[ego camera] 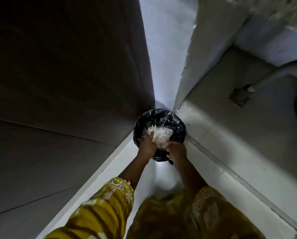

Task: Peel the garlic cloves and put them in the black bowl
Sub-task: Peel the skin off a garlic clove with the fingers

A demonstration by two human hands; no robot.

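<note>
Pale floor (163,171), wedged between a dark cabinet side (66,66) and a white wall (204,57), is seen from above. At the near rim of a round black plastic-lined container (175,121), the right hand (176,150) is curled over the rim, while the left hand (146,145) has a grip that cannot be told; white flakes (161,133) lie just ahead inside, nearer the left hand. No garlic cloves can be made out, and the round container shows no long axis.
</note>
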